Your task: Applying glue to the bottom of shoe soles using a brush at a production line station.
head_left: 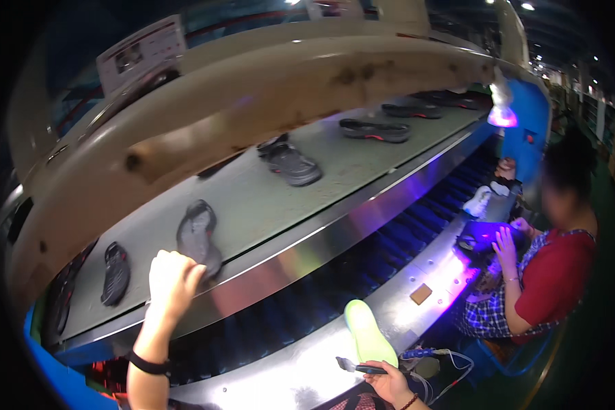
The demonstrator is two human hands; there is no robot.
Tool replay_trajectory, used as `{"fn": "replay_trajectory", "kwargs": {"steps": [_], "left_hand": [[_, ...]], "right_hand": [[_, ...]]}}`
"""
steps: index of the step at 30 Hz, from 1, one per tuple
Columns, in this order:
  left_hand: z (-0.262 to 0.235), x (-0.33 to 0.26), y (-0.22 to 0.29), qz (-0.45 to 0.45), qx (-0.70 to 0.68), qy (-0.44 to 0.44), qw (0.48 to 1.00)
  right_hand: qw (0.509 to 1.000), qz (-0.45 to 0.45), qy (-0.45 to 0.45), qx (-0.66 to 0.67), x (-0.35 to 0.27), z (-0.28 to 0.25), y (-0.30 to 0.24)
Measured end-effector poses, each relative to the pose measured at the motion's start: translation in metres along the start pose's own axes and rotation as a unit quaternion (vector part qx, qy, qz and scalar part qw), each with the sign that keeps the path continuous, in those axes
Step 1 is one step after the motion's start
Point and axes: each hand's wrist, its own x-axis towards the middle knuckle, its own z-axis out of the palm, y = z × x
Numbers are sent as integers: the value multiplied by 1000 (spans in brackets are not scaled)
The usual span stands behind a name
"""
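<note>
My left hand [172, 281] is raised over the conveyor with its fingers curled in. A dark grey shoe sole [198, 231] lies right beside its knuckles and thumb. Whether the fingers grip that sole or something else is hidden. At the lower edge, my right hand [391, 386] is closed round the black handle of a flat brush [370, 370], its head pointing left. A neon yellow-green shoe sole [370, 331] rests at the metal ledge, its lower end just behind the brush and hand.
Several dark soles, one a black sole [374, 130], lie along the grey-green belt [253, 219]. A beige hood [307, 89] overhangs it. On the curved metal ledge [287, 362] sits a small tan block [421, 294]. To the right, a seated co-worker [553, 273] handles a dark item under purple light.
</note>
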Motion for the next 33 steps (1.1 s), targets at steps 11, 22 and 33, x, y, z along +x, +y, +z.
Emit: {"fn": "replay_trajectory", "kwargs": {"steps": [11, 22, 33], "left_hand": [[32, -104, 54, -423, -749, 302, 411], [23, -175, 49, -237, -888, 95, 382], [23, -258, 133, -329, -921, -180, 104]], "right_hand": [[997, -36, -26, -55, -19, 60, -18], [991, -91, -17, -95, -32, 62, -33], [990, -134, -19, -44, -26, 78, -34]]}}
